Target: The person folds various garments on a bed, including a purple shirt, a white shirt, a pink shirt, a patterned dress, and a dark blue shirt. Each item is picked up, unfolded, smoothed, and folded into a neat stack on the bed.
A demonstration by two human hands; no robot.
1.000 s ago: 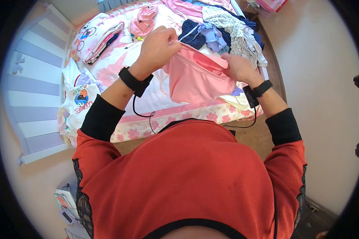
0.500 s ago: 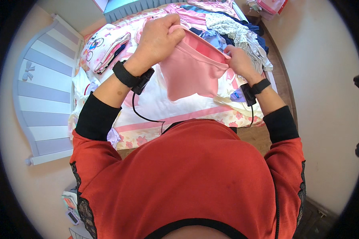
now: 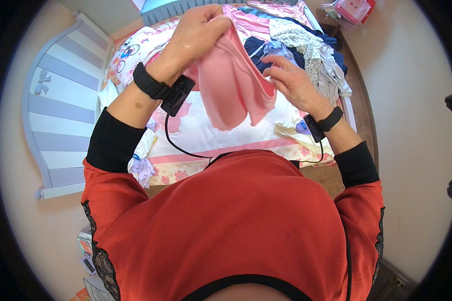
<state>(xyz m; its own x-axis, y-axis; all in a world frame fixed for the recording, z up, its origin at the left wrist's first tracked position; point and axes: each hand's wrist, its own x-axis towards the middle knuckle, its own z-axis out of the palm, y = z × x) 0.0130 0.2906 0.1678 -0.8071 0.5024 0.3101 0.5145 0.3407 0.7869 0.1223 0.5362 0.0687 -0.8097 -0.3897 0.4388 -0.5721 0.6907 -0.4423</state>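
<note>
At six o'clock, nearest, is the wearer's red top with black cuffs. Out toward half past seven, a few booklets and a small pale device with a dark display show at the wall; any print there is too small to make out.

Both forearms reach up and forward, elbows bent, each wrist wearing a black strap with a boxy unit; a cable loops down from the left one. The left hand, just short of twelve o'clock, is raised, back uppermost, fingers curled tight with the thumb pressed over the edge of a pink garment. The garment hangs from it at twelve o'clock, above the bed. The right hand, at half past one, is loosely spread, fingers bent toward the garment's free edge; whether they touch it I cannot tell.

On the bed, a cream garment lies between two and three o'clock. Farther, a white cloth with a printed bicycle picture lies at half past ten, and a dotted white garment among heaped clothes at one. The striped headboard stands between nine and ten.
</note>
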